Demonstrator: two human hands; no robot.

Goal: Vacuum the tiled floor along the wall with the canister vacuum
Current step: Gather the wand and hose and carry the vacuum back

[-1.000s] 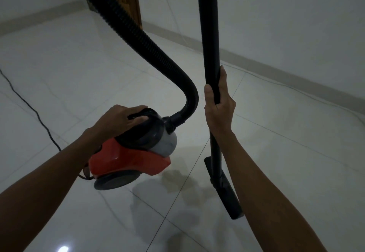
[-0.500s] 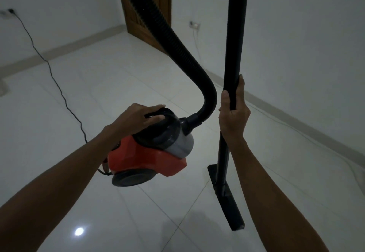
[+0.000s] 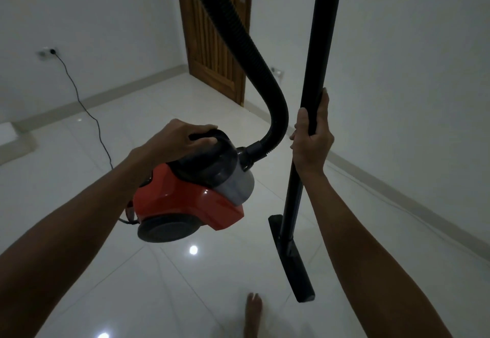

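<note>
Gripping unlabelled canister vacuum point(image 3: 191, 194); wand point(image 3: 318, 72)

Glossy red plastic canister vacuum point(image 3: 185, 200), ribbed black hose point(image 3: 238, 46), glossy floor tiles point(image 3: 79, 205), wooden door point(image 3: 212, 46).

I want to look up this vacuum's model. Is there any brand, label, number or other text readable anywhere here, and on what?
None can be read.
Canister: no brand, label or number shows on its red and grey shell; the left hand covers part of the top.
Wand, hose, floor head: plain black, no markings visible.
Door, wall sockets: no writing legible; too dim and small.
</note>
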